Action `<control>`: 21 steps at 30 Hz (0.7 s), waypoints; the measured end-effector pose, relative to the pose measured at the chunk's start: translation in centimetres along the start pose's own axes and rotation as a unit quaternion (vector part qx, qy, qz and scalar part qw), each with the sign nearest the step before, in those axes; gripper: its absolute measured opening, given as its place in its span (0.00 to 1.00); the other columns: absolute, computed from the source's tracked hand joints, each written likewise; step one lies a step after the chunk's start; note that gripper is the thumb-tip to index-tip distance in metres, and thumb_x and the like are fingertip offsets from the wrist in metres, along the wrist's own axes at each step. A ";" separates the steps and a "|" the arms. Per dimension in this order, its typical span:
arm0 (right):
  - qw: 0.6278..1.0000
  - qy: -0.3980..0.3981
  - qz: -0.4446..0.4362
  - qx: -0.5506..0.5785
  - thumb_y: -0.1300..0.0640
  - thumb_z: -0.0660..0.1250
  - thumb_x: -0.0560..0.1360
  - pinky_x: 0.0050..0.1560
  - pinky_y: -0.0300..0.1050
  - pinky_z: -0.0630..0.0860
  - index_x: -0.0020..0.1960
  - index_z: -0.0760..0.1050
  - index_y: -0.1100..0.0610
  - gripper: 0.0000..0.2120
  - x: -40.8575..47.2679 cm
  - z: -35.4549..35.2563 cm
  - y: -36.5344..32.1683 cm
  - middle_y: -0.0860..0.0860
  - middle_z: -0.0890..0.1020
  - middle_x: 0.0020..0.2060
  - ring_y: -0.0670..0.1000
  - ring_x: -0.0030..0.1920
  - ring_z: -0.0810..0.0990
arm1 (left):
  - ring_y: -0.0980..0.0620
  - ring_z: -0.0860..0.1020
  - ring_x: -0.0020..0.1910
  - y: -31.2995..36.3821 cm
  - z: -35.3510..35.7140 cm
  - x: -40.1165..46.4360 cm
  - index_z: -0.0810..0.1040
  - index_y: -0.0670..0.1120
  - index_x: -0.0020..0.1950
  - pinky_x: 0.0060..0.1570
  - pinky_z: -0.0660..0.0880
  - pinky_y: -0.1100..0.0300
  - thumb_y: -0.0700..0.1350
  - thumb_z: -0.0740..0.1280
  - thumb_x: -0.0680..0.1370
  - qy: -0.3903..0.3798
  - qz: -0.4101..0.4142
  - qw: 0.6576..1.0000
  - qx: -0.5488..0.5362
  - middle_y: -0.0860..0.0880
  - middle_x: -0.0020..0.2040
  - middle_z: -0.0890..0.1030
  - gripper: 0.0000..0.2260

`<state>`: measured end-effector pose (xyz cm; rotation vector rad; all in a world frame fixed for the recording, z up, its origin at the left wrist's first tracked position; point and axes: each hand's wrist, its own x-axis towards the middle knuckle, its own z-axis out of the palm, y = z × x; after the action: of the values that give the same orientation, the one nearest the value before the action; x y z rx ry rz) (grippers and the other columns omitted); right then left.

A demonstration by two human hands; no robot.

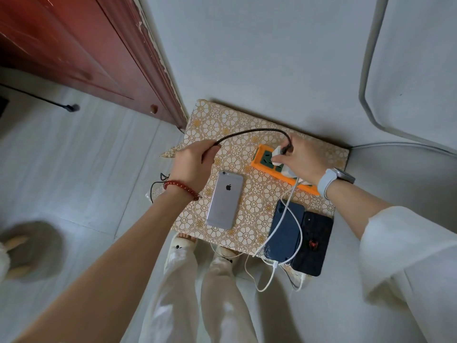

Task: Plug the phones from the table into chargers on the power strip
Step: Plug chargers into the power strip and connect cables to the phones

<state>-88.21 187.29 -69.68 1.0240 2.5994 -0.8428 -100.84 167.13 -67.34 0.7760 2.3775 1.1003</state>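
An orange and green power strip [265, 158] lies at the back right of the small table [217, 125] with its flower-patterned cover. My right hand [300, 157] pinches a white charger [277, 152] at the strip's far sockets. A black braided cable [249, 131] arcs from that charger to my left hand [195, 164], which grips its other end. A silver phone [225, 199] lies face down in the middle. A dark blue phone [286, 230] with a white cable [294, 219] plugged into it lies at the right, beside a black phone [312, 246] with a red spider mark.
A red-brown wooden door [81, 45] stands at the left. The wall rises behind the table, with a grey conduit [368, 58] on it. Thin wires [158, 184] hang off the table's left edge. My legs and slippers [183, 243] are below the front edge. A furry slipper [29, 251] lies on the floor.
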 end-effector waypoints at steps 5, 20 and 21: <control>0.999 -0.023 -0.013 -0.039 0.52 0.68 0.72 0.44 0.52 0.77 0.52 0.72 0.58 0.14 -0.4 -0.2 0.6 0.57 0.82 0.44 0.58 0.44 0.80 | 0.44 0.76 0.32 0.1 0.2 0.1 0.79 0.39 0.48 0.39 0.77 0.50 0.41 0.62 0.77 0.000 0.000 1.000 0.003 0.43 0.34 0.78 0.08; 1.000 0.011 0.002 0.012 0.53 0.69 0.71 0.37 0.47 0.75 0.47 0.77 0.57 0.08 -0.3 -0.8 0.8 0.56 0.83 0.41 0.56 0.39 0.80 | 0.49 0.74 0.34 0.1 0.6 1.0 0.79 0.41 0.49 0.37 0.72 0.58 0.42 0.61 0.77 -0.002 0.008 1.000 0.021 0.45 0.37 0.79 0.08; 1.000 0.013 0.001 0.002 0.52 0.69 0.71 0.38 0.48 0.76 0.47 0.77 0.57 0.09 -0.3 -0.7 0.7 0.56 0.83 0.41 0.56 0.39 0.79 | 0.50 0.73 0.34 0.1 0.6 1.1 0.79 0.41 0.49 0.37 0.70 0.59 0.42 0.61 0.77 0.000 0.009 1.000 0.021 0.46 0.37 0.78 0.08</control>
<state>-87.49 187.99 -69.31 1.0441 2.6195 -0.8390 -101.36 168.23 -67.76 0.8126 2.4066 1.0602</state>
